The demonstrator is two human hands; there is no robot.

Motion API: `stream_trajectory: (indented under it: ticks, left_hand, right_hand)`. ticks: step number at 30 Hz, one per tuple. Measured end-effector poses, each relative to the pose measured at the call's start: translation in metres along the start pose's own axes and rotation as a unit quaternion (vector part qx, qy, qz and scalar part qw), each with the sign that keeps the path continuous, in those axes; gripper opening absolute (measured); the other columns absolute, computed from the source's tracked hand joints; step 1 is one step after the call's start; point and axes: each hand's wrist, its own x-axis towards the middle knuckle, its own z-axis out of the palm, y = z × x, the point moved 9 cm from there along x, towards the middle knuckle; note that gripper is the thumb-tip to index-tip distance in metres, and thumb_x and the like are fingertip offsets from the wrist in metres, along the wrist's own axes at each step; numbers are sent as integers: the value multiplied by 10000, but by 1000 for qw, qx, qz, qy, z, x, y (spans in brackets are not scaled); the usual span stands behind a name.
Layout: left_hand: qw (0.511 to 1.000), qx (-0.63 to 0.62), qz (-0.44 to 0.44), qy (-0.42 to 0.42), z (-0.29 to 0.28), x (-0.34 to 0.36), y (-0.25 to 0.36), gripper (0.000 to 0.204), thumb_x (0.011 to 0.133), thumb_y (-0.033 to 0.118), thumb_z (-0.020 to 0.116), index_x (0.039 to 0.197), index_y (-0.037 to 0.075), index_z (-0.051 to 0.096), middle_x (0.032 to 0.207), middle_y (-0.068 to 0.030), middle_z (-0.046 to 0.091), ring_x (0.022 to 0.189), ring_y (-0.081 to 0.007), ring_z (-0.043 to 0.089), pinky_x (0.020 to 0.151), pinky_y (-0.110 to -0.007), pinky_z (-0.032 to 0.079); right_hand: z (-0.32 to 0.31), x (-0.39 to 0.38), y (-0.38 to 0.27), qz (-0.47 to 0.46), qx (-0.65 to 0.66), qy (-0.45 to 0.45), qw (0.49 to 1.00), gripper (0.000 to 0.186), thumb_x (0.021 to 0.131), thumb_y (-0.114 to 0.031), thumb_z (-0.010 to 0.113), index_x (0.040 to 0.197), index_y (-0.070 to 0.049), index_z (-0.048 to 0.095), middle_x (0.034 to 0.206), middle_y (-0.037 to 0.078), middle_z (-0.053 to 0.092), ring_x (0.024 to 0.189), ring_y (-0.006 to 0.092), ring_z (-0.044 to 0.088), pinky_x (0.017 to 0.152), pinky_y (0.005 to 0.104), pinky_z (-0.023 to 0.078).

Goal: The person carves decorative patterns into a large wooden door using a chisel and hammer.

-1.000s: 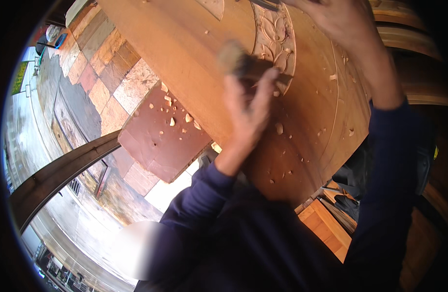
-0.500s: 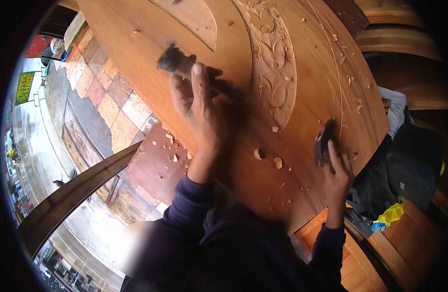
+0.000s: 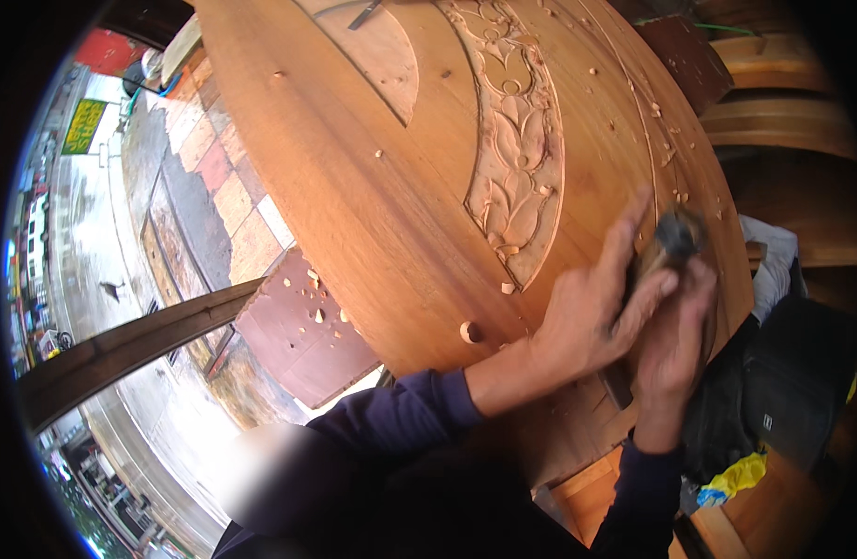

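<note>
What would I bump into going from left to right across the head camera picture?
Yellow sign → tiled floor → dark board with wood chips → carved flower strip → left hand → right hand → black bag.

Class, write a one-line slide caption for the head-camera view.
Both hands, left hand and right hand, meet around a dark tool on a carved wooden panel strewn with wood chips.

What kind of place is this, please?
Probably a woodcarving workshop open to a street: a large wooden panel bears a carved floral band, wood chips lie around, and both hands grip a dark tool.
</note>
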Motion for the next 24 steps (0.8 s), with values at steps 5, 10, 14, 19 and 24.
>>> stream_trajectory:
  ticks: [5,10,14,19,24]
  left_hand:
    - [987,46,58,141,-34,47,-13,779,1023,165,657,1631,10,194,991,-124,667,809,-183,642,715,-277,502]
    - [979,-30,57,192,-72,69,-40,726,1075,239,586,1643,30,184,1029,-119,658,864,-142,626,795,-258,509]
    - [949,-105,-10,297,-122,73,-54,676,1097,434,457,1628,68,255,936,-134,686,747,-236,680,641,-355,546]
    - [893,-129,19,430,-213,69,-87,743,1087,556,398,1538,-31,332,1003,-198,657,756,-284,697,663,-373,576]
    - [873,-164,51,456,-226,64,-94,725,1088,544,402,1510,-43,344,989,-210,648,770,-320,701,721,-408,602]
  right_hand:
    - [65,82,34,87,265,-82,957,365,1101,-211,488,1429,-51,503,1299,48,593,1195,126,557,1053,301,434]
    - [132,136,55,147,338,-185,911,385,1089,-297,525,1377,-44,569,1199,68,666,1106,175,636,1008,313,479]
    - [145,196,35,82,281,-189,937,308,1055,-362,576,1130,-63,585,951,52,645,762,138,603,686,302,486]
    - [184,274,78,62,286,-202,935,287,1040,-306,602,1160,-48,567,966,76,654,775,153,610,630,281,474]
    - [221,274,87,35,282,-119,951,299,1048,-332,592,1233,-97,583,865,49,616,638,140,583,465,254,424]
